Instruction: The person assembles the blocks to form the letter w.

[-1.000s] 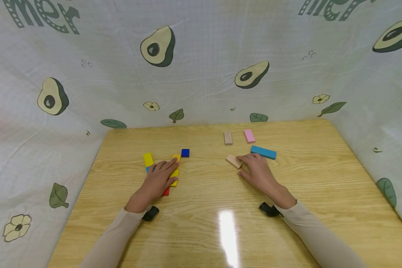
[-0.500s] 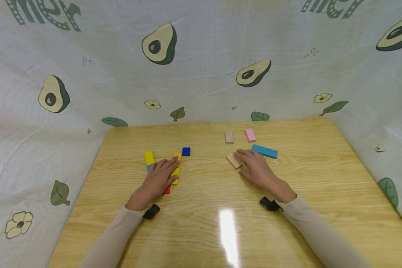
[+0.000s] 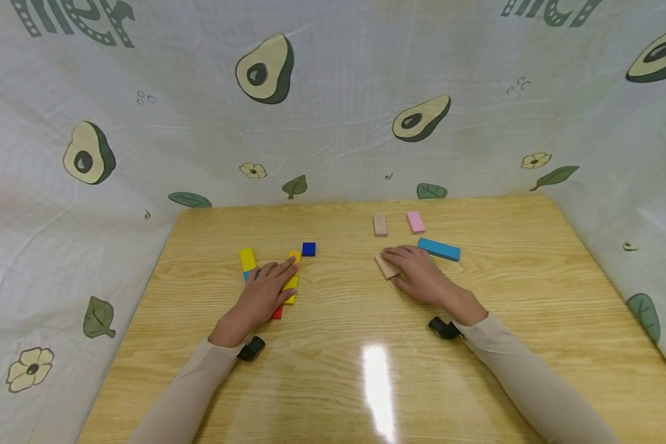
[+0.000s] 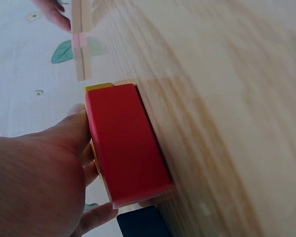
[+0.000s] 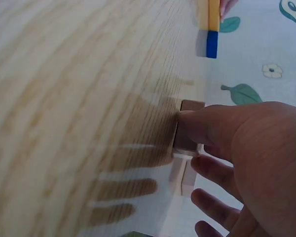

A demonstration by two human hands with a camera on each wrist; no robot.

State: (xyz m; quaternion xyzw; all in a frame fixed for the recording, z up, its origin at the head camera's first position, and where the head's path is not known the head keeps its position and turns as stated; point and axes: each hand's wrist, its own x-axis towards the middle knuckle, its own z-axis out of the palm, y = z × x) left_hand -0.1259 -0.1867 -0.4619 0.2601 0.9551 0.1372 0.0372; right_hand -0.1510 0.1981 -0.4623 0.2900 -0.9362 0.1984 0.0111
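Observation:
My left hand (image 3: pixel 258 302) rests with outstretched fingers over a cluster of toy blocks on the left. Parts of a red block (image 4: pixel 128 143), a yellow block (image 3: pixel 247 259) and a light blue block (image 3: pixel 246 276) show around it; the rest is hidden under the palm. A dark blue cube (image 3: pixel 309 249) lies just beyond its fingertips. On the right, my right hand (image 3: pixel 424 277) pinches a flat tan wooden block (image 3: pixel 385 267) between thumb and index finger. In the right wrist view its other fingers spread away from the block (image 5: pixel 192 105).
Behind the right hand lie a beige block (image 3: pixel 380 226), a pink block (image 3: pixel 415 222) and a long blue block (image 3: pixel 439 249). A bit of a green block (image 3: pixel 433 259) peeks out beside the hand. A patterned cloth (image 3: pixel 333 123) hangs along the table's far edge.
My right hand has slid slightly left, its fingers now further over the tan block, uncovering a bit of green behind. The left hand stays put.

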